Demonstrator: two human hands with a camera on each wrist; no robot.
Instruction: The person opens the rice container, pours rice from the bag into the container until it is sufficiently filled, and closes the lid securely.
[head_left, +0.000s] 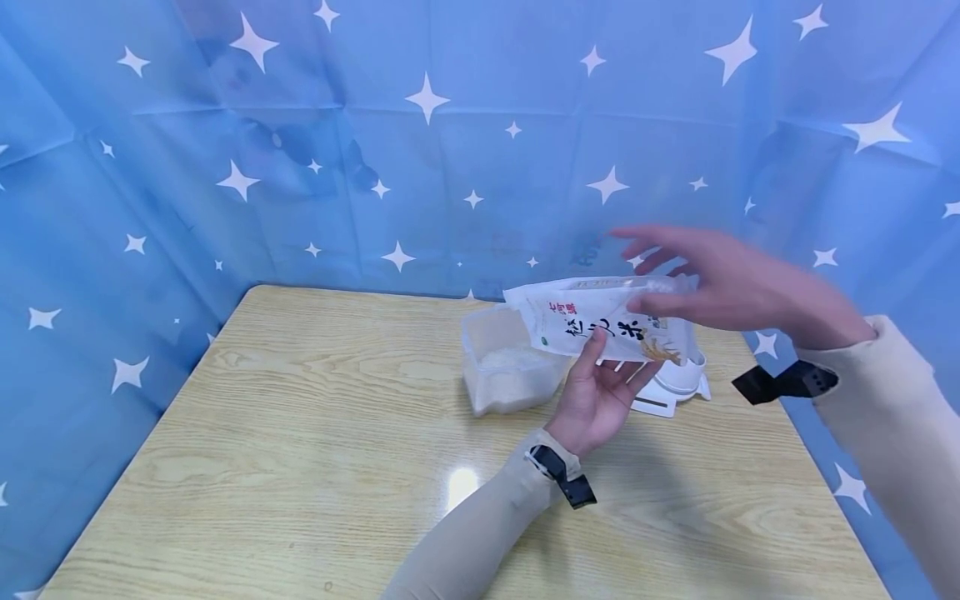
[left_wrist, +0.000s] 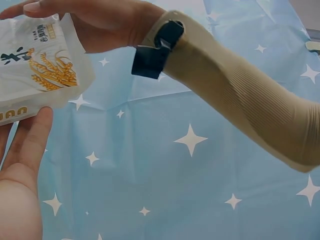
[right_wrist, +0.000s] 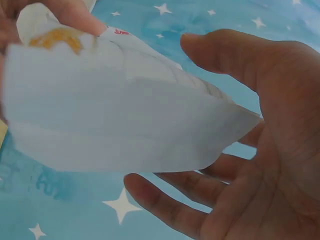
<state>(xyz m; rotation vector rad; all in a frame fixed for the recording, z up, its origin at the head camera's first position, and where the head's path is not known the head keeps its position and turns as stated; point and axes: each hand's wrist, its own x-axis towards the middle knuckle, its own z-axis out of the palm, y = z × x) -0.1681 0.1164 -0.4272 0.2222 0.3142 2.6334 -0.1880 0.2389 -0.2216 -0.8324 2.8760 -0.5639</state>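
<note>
A white rice bag (head_left: pixel 555 321) with black and red characters and a golden rice-ear print is held above the table, tilted over the clear bin. My left hand (head_left: pixel 596 408) grips it from below, thumb on the printed front and fingers behind. My right hand (head_left: pixel 738 283), blurred, is at the bag's right end with fingers spread and thumb apart. In the right wrist view the bag's pale bottom (right_wrist: pixel 115 110) lies between that thumb and the fingers, which do not close round it. The translucent bin (head_left: pixel 510 387) under the bag's left end has white grains inside.
Behind my left hand, a white plastic part (head_left: pixel 678 379) with a round collar lies on the wooden table (head_left: pixel 300 458), partly hidden by the bag. A blue star-patterned curtain (head_left: pixel 450 167) hangs along the table's back and sides.
</note>
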